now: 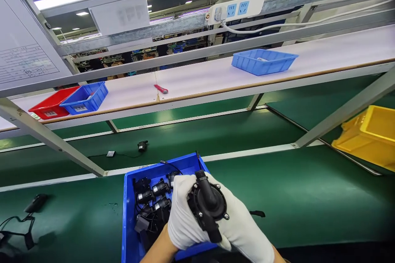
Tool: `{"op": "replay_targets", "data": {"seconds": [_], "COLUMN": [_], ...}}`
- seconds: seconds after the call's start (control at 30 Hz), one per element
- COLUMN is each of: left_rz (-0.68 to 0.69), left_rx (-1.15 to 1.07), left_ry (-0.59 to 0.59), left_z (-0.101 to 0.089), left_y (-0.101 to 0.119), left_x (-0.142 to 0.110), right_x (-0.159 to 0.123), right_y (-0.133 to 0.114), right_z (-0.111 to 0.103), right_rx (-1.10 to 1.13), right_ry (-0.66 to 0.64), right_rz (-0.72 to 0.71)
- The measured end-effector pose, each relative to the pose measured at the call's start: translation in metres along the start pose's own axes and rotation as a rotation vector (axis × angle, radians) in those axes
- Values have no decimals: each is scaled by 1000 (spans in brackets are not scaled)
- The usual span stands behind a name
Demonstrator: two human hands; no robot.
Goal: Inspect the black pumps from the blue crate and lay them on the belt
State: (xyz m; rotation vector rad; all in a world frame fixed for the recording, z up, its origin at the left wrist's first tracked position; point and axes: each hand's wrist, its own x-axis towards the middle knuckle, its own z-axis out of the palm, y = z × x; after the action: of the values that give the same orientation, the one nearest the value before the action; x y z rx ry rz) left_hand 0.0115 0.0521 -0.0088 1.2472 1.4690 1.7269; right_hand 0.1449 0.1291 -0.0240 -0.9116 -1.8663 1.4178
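Both my hands wear white gloves and hold a black water pump (pixel 211 201) above the near side of a blue bin. My left hand (pixel 185 213) grips the pump's left side, and my right hand (pixel 237 222) wraps its right side. Screws show around the pump's round cover, and a threaded outlet points away from me. Below and to the left, the blue bin (pixel 125 213) contains several more black pumps (pixel 160 188) with cables. Part of the bin is hidden behind my hands and forearms.
On the shelf are a red bin (pixel 49 104), a small blue bin (pixel 88 100), a red cutter (pixel 161 89) and a blue tray (pixel 262 63). A yellow bin (pixel 370 135) stands at right. Another pump (pixel 142 146) lies on the green surface; a black device (pixel 36 203) is at left.
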Motion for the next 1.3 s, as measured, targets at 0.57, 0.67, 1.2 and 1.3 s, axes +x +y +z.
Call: {"op": "replay_targets", "data": {"seconds": [0.57, 0.67, 1.2, 1.3], "left_rz": [317, 452, -212, -274], "left_rx": [333, 366, 34, 116], "left_ry": [-77, -26, -160, -90], "left_z": [0, -1, -5, -6], "left_y": [-13, -28, 29, 28], "left_x": [11, 10, 9, 14], "right_x": [3, 2, 4, 4], "right_y": [-7, -5, 6, 5], "right_z": [-2, -1, -11, -7], "right_rx": [-58, -55, -300, -324], "right_ry": [-37, -35, -27, -48], "right_rz": [23, 12, -297, -337]}}
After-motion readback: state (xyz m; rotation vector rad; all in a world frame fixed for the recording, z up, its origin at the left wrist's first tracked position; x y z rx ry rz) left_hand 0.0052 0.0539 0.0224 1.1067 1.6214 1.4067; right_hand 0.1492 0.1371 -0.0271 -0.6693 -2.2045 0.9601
